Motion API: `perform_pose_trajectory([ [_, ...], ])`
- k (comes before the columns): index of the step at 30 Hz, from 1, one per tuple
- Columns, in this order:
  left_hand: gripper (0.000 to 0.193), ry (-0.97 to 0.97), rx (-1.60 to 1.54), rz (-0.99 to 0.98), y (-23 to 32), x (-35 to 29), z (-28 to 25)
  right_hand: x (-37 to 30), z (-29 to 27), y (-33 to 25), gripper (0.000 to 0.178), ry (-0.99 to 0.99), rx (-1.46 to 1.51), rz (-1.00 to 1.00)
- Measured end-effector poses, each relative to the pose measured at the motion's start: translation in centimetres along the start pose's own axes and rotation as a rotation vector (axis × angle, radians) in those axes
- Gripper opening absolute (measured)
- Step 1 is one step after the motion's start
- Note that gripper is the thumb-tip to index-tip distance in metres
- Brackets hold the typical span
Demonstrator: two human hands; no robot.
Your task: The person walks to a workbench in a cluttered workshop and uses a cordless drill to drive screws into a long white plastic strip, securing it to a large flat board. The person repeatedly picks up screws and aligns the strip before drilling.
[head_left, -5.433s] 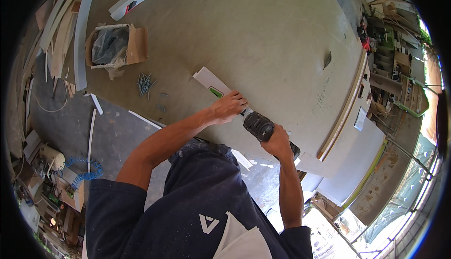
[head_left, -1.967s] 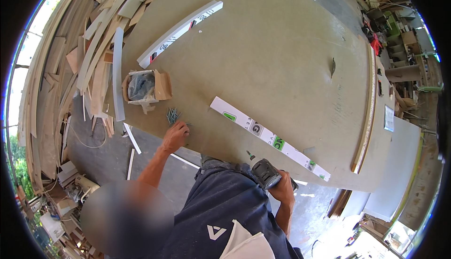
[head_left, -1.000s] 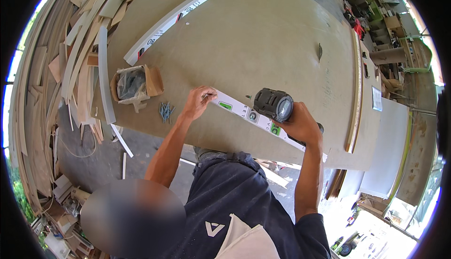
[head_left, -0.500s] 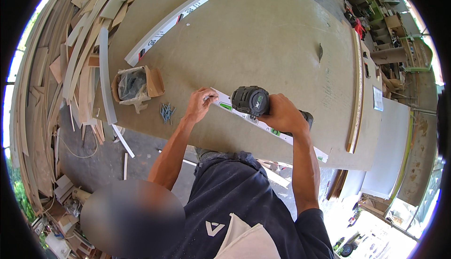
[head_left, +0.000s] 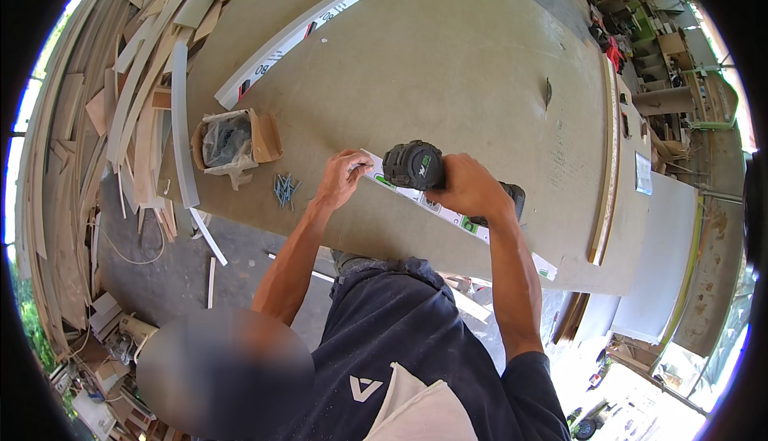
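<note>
My right hand (head_left: 472, 186) is wrapped round a black cordless drill (head_left: 412, 166), its round body toward my left hand and its battery end (head_left: 514, 199) near my wrist. Beneath the drill runs a long white strip (head_left: 442, 210) printed with green and dark patches, slanting from upper left to lower right near the board's front edge. At the strip's upper-left end, my left hand (head_left: 344, 178) has its thumb and fingers pinched together on it. Whether a screw is also between those fingertips is too small to tell. A pile of bluish screws (head_left: 285, 190) lies left of that hand.
A torn cardboard box (head_left: 232, 146) with plastic inside stands on the large greenish-brown board (head_left: 448, 57). Beyond it lies another white printed strip (head_left: 288, 47). Wood offcuts (head_left: 136, 97) are heaped on the left; a long wooden batten (head_left: 608, 161) lies along the right.
My right hand has carried the drill slightly left along the strip, closer to my left hand. The left hand keeps its pinch at the strip's end.
</note>
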State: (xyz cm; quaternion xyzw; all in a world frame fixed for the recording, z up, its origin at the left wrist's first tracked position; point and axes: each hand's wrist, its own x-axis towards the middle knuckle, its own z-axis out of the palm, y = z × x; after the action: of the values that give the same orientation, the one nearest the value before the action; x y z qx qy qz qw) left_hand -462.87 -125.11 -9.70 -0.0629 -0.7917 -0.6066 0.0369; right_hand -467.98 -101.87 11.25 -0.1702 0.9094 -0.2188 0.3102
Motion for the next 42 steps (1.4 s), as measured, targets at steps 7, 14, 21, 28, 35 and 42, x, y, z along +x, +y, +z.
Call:
perform_pose_trajectory([
  [7,0.01,0.022,0.082,0.112,1.0,-0.1,-0.4,2.8,0.2,-0.8,0.03,-0.079,-0.018,0.091],
  [14,0.013,-0.028,0.084,0.059,0.8,-0.3,-0.7,4.0,1.0,-1.3,0.032,-0.116,-0.067,0.09],
  [21,0.018,-0.055,0.115,0.075,1.2,-0.2,-0.7,4.1,1.6,-1.0,0.028,-0.082,-0.071,0.069],
  [28,0.021,-0.059,0.13,0.08,-0.6,-0.6,-0.5,4.8,1.5,-2.1,0.032,-0.153,-0.228,0.074],
  [35,0.024,-0.039,0.068,0.084,-0.5,-0.5,-0.4,5.7,1.5,-2.0,0.033,-0.192,-0.301,0.086],
  [42,0.023,-0.006,-0.02,-0.007,-0.7,-0.7,-0.2,5.8,1.3,-2.6,0.033,-0.234,-0.342,0.075],
])
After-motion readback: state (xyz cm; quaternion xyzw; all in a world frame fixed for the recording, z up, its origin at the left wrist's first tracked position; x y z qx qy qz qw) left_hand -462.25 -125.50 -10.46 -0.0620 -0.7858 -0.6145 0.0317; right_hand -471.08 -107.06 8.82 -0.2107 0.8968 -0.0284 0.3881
